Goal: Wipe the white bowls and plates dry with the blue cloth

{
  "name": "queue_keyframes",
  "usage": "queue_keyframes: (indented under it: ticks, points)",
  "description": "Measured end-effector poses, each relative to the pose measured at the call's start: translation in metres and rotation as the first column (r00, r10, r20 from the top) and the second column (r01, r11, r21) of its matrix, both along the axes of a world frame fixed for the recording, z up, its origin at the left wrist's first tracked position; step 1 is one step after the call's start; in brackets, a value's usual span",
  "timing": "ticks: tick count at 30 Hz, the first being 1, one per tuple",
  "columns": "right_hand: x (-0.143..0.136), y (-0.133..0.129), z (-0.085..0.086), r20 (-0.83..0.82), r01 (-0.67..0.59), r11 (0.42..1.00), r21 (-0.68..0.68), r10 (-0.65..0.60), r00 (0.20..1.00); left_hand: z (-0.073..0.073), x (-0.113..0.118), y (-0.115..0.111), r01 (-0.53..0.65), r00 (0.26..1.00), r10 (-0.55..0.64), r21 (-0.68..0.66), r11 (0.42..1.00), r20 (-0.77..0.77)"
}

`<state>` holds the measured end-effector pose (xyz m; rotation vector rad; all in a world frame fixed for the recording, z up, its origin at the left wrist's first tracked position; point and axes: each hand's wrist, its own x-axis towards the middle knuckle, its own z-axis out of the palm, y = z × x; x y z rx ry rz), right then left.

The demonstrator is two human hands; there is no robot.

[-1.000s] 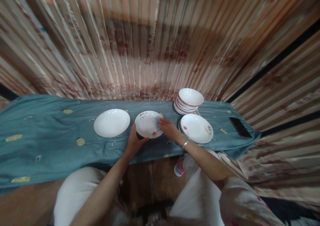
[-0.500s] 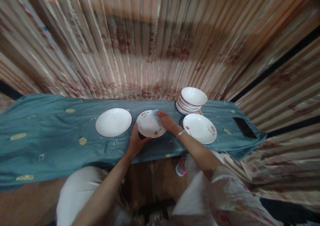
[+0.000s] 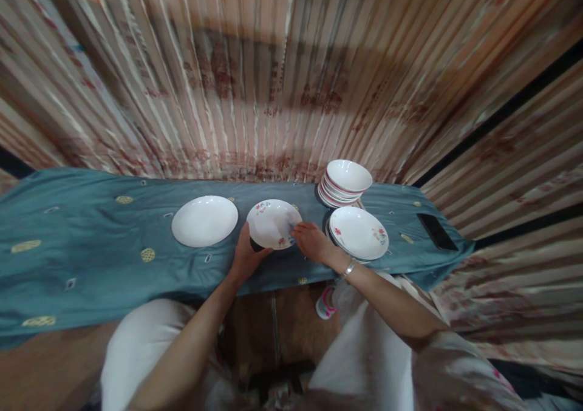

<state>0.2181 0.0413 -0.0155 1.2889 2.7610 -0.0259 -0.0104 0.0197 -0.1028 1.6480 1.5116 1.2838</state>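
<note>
A white plate with small red and blue flowers (image 3: 269,224) is tilted a little in the middle of the table. My left hand (image 3: 247,256) grips its lower left rim, thumb along the front edge. At the plate's right rim, my right hand (image 3: 314,242) is closed, fingers bunched on a pale blue cloth (image 3: 291,221) that is mostly hidden and blurred. A plain white plate (image 3: 204,221) lies to the left. Close by my right wrist is a stack of flowered plates (image 3: 359,233).
Behind the flowered plates stands a stack of white bowls (image 3: 349,177) with red bands. A black phone (image 3: 437,232) lies at the right end of the table. A green-blue cloth with yellow motifs (image 3: 104,265) covers the table, and a pleated curtain (image 3: 255,95) hangs behind.
My right hand has moved down and slightly right along the plate, from its upper right rim to the lower right, with the cloth. My left hand keeps its grip.
</note>
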Motion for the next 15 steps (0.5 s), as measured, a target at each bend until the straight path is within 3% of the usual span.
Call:
queue_keyframes:
  ticks: [6,11,15]
  points:
    - [-0.025,-0.016,0.01,-0.022,-0.005,0.992,-0.127,0.002,1.0,-0.003,-0.001,0.002,0.011,1.0,-0.011,-0.01,1.0,0.013]
    - [-0.037,-0.004,0.001,-0.206,-0.085,0.957,-0.276,0.028,0.978,-0.006,-0.001,0.003,0.0,1.0,0.001,-0.046,0.999,0.017]
    - [-0.048,0.008,-0.009,-0.349,-0.174,0.931,-0.321,0.055,0.936,-0.011,-0.002,0.003,-0.004,1.0,0.006,-0.078,0.997,0.02]
